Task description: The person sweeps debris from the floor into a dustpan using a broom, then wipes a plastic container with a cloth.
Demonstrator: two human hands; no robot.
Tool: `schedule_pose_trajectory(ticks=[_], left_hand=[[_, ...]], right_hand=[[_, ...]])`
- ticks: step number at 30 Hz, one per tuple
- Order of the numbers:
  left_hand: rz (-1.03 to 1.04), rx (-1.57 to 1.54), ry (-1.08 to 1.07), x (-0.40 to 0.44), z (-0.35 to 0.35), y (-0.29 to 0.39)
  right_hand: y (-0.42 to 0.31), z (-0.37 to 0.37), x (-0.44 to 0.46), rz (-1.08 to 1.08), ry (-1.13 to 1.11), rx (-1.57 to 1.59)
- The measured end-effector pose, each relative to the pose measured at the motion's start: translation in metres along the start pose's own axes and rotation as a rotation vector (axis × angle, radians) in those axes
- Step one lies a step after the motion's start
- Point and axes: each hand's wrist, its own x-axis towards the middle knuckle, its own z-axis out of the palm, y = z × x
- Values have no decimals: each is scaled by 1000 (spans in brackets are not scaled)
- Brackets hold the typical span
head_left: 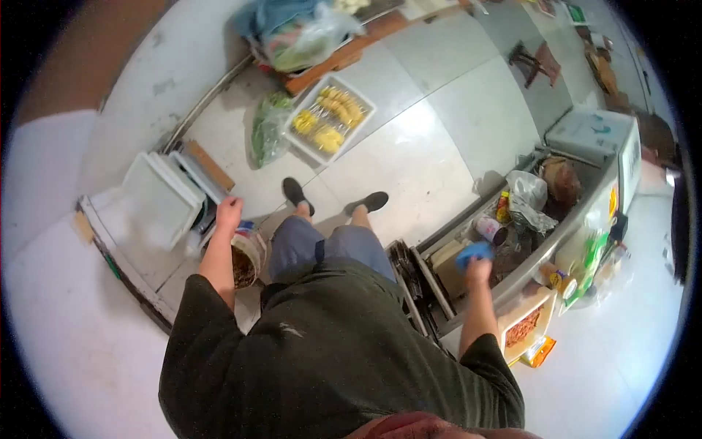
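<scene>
My right hand [479, 271] is closed on a blue cloth-like item [474, 253], over the edge of a long grey metal unit [537, 252] on the right. Just beyond it inside the unit lies a jar with a pale label [490, 229]. On the other side, my left hand [229, 212] hangs with its fingers curled, above a bucket [250, 260] with dark contents. Whether anything small is inside its fingers cannot be made out. White lidded containers [164, 201] stand to the left of this hand.
On the floor ahead are a white tray [330, 121] of yellow skewered food and a bag of greens [269, 132]. A tub of reddish food [525, 325] sits at the right. A small stool [537, 64] and a white box [594, 135] stand farther off.
</scene>
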Motion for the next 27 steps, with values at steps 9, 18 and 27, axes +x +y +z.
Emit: schedule_pose_trajectory(ticks=[9,18,27], left_hand=[[-5,-51,-444,-36,93,133],[252,137,-499,-20,168,370],[379,265,-695,13,309,566]], right_hand=[[4,8,-111,455,22,516],[45,-12,-85,791,358,947],[54,-99,-166,1116,442,1268]])
